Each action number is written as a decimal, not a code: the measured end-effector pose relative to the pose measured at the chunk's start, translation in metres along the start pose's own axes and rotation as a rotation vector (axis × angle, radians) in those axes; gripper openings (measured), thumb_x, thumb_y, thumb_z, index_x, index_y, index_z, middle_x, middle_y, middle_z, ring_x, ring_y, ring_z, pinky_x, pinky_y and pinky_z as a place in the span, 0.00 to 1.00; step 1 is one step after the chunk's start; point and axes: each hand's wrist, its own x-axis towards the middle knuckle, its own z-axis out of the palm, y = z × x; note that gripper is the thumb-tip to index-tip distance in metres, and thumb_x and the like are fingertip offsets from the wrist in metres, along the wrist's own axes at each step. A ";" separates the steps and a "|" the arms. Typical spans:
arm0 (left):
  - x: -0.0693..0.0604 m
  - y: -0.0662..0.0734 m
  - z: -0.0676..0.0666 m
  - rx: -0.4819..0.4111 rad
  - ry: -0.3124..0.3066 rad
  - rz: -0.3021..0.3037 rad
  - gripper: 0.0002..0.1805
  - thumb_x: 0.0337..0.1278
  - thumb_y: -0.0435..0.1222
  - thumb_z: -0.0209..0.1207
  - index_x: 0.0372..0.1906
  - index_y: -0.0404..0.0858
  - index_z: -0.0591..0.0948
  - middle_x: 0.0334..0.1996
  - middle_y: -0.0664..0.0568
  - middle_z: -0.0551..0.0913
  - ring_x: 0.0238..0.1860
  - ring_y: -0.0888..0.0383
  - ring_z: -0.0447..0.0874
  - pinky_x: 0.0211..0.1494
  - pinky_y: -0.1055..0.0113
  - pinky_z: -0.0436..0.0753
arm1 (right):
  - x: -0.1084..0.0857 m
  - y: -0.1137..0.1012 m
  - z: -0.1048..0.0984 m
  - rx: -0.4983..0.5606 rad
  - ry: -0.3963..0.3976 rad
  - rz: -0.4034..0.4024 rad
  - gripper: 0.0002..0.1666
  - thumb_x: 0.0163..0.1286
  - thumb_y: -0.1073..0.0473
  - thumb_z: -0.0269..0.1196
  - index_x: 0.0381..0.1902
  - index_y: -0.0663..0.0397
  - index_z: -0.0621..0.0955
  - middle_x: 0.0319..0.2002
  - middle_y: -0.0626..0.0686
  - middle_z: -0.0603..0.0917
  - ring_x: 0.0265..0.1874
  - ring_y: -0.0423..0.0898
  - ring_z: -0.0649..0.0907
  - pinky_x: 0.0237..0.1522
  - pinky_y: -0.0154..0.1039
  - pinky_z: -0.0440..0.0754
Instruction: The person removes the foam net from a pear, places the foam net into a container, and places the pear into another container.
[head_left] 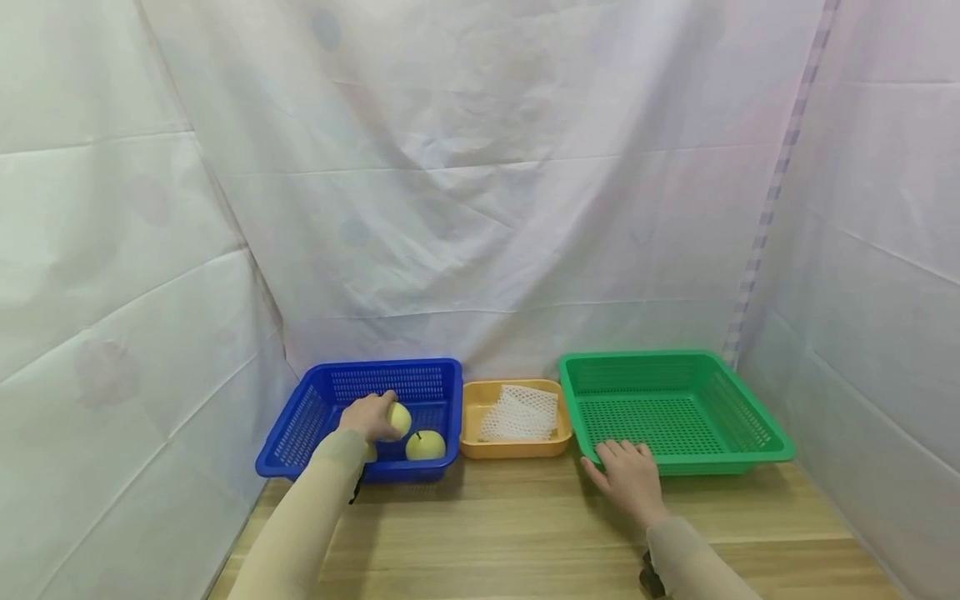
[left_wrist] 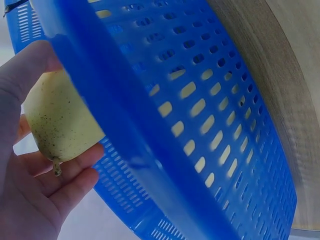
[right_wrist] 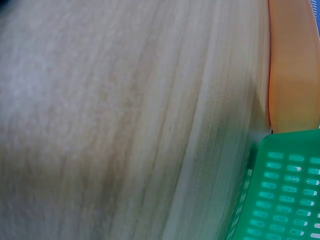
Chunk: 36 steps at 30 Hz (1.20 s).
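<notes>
A pale yellow-green pear [head_left: 400, 419] is gripped by my left hand [head_left: 369, 417] inside the blue basket [head_left: 360, 363]. In the left wrist view the thumb and fingers curl round this pear [left_wrist: 62, 117], its brown stem showing, beside the basket's rim [left_wrist: 117, 115]. A second pear [head_left: 425, 447] lies at the basket's front right. Part of another pear [head_left: 371, 452] shows beside my left wrist, mostly hidden by it. My right hand [head_left: 628, 478] rests its fingers on the front left rim of the green basket [head_left: 712, 458]; the right wrist view does not show the hand.
Between the two baskets stands a small orange tray [head_left: 517, 450] holding white foam net sleeves [head_left: 517, 414]. All three containers are on a wooden table [head_left: 510, 525]. White cloth [head_left: 480, 208] hangs behind and on both sides.
</notes>
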 end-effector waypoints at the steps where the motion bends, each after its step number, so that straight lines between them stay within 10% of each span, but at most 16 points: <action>1: 0.000 0.000 0.000 0.004 -0.003 0.000 0.39 0.37 0.44 0.74 0.61 0.40 0.75 0.38 0.45 0.80 0.33 0.48 0.78 0.32 0.52 0.79 | 0.000 0.000 0.000 0.000 0.000 0.001 0.18 0.61 0.42 0.65 0.35 0.51 0.82 0.33 0.50 0.84 0.30 0.51 0.80 0.34 0.47 0.71; 36: -0.001 0.005 0.019 0.099 -0.103 -0.029 0.29 0.34 0.45 0.76 0.46 0.42 0.79 0.28 0.51 0.78 0.29 0.52 0.74 0.31 0.55 0.77 | -0.001 0.002 0.005 -0.017 0.081 -0.029 0.24 0.66 0.37 0.56 0.31 0.52 0.80 0.28 0.51 0.82 0.26 0.50 0.79 0.29 0.45 0.68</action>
